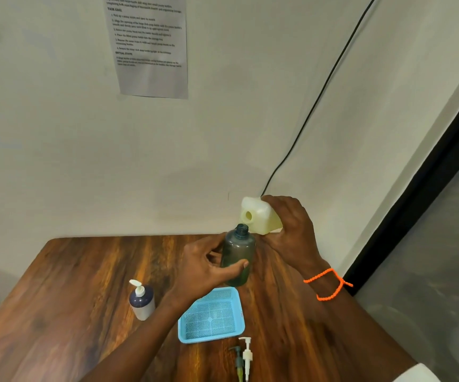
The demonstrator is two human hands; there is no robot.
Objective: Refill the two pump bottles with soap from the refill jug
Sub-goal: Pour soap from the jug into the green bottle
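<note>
My left hand (206, 267) grips a dark translucent green bottle (238, 250) with its pump off and its neck open, held above the table. Just right of and above that neck, my right hand (291, 230) holds the pale yellowish refill jug (258, 216), tipped so its open mouth faces the camera beside the bottle's neck. No soap stream is visible. A second bottle (141, 300), white with a dark top and its white pump fitted, stands upright on the table at the left. Two loose pump heads, one green (238, 361) and one white (247, 357), lie near the table's front edge.
A light blue perforated basket (195, 323) sits on the wooden table (71, 299) under my left forearm. The table stands against a white wall with a taped paper sheet (151, 45) and a black cable (319, 92). A dark door frame runs down the right side.
</note>
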